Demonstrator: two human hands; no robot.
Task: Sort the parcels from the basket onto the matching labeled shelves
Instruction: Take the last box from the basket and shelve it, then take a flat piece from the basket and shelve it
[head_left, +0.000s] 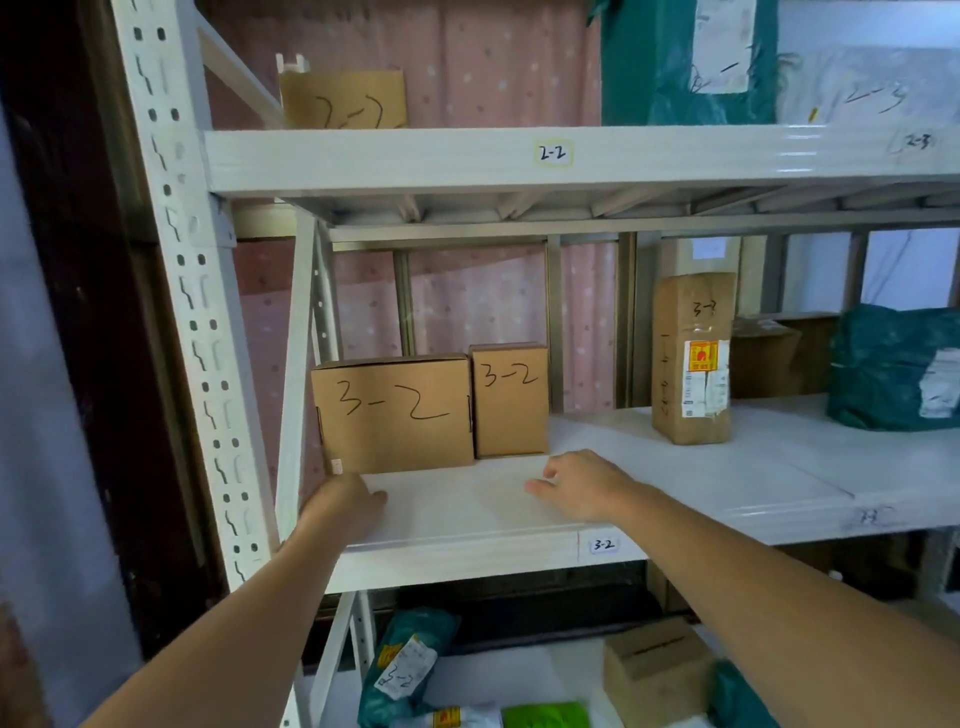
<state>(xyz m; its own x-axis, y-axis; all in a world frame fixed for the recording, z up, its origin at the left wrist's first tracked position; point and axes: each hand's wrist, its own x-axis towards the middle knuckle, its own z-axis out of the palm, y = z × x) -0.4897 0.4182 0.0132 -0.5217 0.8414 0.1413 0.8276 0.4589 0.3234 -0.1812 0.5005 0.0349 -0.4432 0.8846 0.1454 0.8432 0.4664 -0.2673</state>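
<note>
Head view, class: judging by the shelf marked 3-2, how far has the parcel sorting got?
Done: a wide brown cardboard box and a narrower brown cardboard box, both handwritten 3-2, stand side by side on the white metal shelf tagged 3-2.

In hand: nothing; the left hand and right hand are over the shelf board, holding no parcel.

Left: cannot tell; the basket is out of view.

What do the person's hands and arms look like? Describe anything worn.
Both forearms are bare, with no sleeves in view. The left hand and right hand wear no gloves; no rings, watch or wristbands are visible on them.
</note>
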